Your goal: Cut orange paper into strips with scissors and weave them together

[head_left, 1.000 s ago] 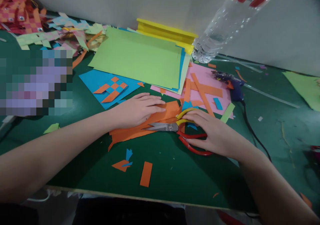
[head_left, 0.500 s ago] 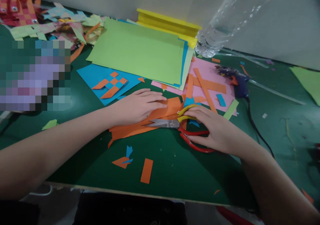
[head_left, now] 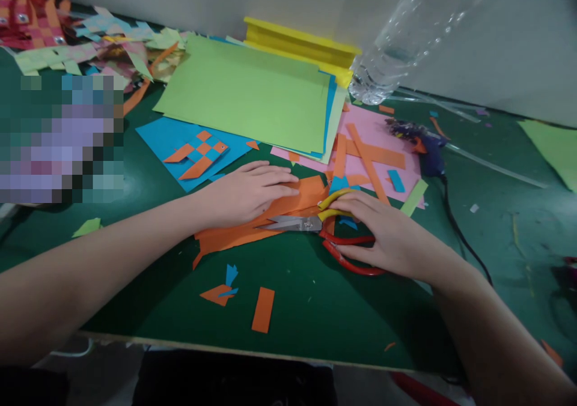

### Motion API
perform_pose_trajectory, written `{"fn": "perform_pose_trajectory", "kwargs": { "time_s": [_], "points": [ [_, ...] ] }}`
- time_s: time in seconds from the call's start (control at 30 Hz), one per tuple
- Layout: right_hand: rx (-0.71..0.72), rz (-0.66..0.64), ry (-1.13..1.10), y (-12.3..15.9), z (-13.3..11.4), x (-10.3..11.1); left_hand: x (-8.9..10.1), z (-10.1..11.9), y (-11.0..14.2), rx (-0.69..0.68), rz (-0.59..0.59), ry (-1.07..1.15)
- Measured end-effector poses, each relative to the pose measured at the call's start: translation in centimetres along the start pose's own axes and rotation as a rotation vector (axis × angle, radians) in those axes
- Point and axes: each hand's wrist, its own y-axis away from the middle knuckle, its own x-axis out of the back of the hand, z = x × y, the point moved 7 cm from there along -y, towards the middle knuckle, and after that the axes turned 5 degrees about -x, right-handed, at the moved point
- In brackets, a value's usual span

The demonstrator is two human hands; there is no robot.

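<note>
Already, one checkered fish (head_left: 205,154) of flat orange and blue strips looks woven together on a blue sheet (head_left: 151,133), left of the middle of the tabletop (head_left: 329,328). Cut orange strips (head_left: 367,163) lie across a pink sheet (head_left: 367,121) toward the far edge. The orange paper (head_left: 311,194), around the tabletop's middle and well back from the near edge, seems only partly cut. Your left hand (head_left: 252,193) lies open and flat on it, palm down. Your right hand (head_left: 387,226) grips the scissors (head_left: 311,224) by their smooth red and yellow handles; the pointed metal blades meet the paper, though you cannot tell whether one passes beneath. A straight-sided orange rectangle (head_left: 263,310) lies nearer the near edge. The smooth green sheets (head_left: 252,93) along the far edge look largely uncut.
</note>
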Motion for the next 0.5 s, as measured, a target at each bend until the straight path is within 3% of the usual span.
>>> {"fn": "perform_pose_trajectory", "kwargs": {
  "time_s": [0.5],
  "points": [
    [0.006, -0.006, 0.016, 0.03, -0.02, -0.07, -0.08, -0.02, 0.07, -0.001, 0.004, -0.011]
  ]
}}
